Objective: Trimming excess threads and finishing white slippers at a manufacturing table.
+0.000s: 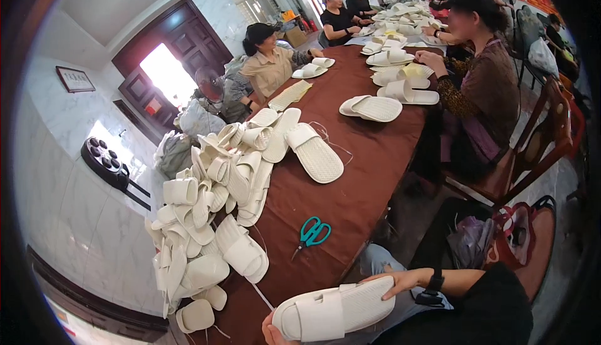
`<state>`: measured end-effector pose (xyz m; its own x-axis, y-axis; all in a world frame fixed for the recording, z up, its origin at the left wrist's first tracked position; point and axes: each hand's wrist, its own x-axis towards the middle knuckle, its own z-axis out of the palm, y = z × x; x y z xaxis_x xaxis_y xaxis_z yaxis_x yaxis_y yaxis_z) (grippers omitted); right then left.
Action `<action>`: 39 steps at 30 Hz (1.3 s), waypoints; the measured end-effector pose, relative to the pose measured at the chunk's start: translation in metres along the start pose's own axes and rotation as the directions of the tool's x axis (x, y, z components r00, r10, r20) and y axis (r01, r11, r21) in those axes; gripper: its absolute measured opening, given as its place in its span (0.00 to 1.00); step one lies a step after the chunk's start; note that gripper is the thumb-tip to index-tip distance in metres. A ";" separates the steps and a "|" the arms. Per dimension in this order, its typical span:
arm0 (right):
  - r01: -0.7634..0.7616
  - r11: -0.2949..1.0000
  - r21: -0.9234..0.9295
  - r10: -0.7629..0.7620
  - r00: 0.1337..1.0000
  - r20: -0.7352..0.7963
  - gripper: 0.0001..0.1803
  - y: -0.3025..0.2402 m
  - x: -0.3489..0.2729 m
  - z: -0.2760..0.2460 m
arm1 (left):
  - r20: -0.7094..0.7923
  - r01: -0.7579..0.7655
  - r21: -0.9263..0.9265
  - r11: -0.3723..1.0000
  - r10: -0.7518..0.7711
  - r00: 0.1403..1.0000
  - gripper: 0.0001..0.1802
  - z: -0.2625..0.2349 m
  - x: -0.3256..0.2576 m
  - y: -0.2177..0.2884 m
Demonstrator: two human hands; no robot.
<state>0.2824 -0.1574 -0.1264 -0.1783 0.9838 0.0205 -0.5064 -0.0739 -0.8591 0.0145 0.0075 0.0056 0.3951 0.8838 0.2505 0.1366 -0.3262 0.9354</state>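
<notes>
- We see a white slipper [335,312] held low, just off the near table edge
- Our right hand [395,280] grips its heel end, our left hand [270,330] its toe end
- Teal scissors [313,233] lie near on the brown tablecloth [350,188]
- A heap of white slippers [216,213] sits further left

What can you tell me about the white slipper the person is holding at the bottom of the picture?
The white slipper is an open-toed slide with a broad strap across one end and a finely ribbed sole, seemingly soft foam or fabric. It lies roughly level, a little tilted, strap end toward the person's left, above the lap by the brown table's edge. The right hand grips its far end; the left hand supports the strap end.
</notes>
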 end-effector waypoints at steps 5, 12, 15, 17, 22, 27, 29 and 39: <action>0.035 0.957 0.288 0.014 0.986 -0.167 0.40 -0.016 0.004 -0.023 | 0.015 0.016 -0.549 0.835 -0.009 1.000 0.30 0.021 0.013 -0.005; 0.578 0.772 0.266 -0.417 0.775 -0.474 0.31 -0.169 0.059 -0.113 | 0.168 -0.277 0.681 0.678 0.224 0.960 0.30 0.012 0.013 -0.073; 0.750 0.649 0.128 -0.487 0.539 -0.688 0.24 -0.254 0.089 -0.171 | 0.158 -0.192 0.809 0.555 0.110 0.981 0.27 0.014 0.009 -0.106; 0.835 0.534 0.130 -0.581 0.475 -0.661 0.22 -0.300 0.098 -0.220 | 0.176 -0.204 0.815 0.543 0.103 0.979 0.26 0.022 0.012 -0.095; 0.637 0.769 0.051 -0.419 0.563 -0.712 0.35 -0.307 0.124 -0.275 | 0.184 -0.217 0.829 0.515 0.115 0.976 0.26 0.022 0.016 -0.099; -0.277 0.863 -0.423 -0.246 0.500 -0.830 0.60 -0.230 0.181 -0.239 | 0.164 -0.190 0.857 0.479 0.097 0.982 0.26 0.018 0.013 -0.100; -0.213 0.872 -0.440 -0.272 0.537 -0.798 0.54 -0.214 0.191 -0.232 | 0.176 -0.205 0.860 0.467 0.106 0.979 0.26 0.017 0.012 -0.101; 0.111 0.994 0.012 -0.080 0.788 -0.611 0.24 -0.190 0.217 -0.181 | 0.183 -0.238 0.860 0.451 0.162 0.970 0.26 0.020 0.012 -0.102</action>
<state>0.4932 0.0997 -0.0512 0.4154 0.8807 -0.2275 -0.5334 0.0333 -0.8452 0.0237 0.0449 -0.0916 0.5715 0.7430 0.3483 0.7493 -0.6455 0.1478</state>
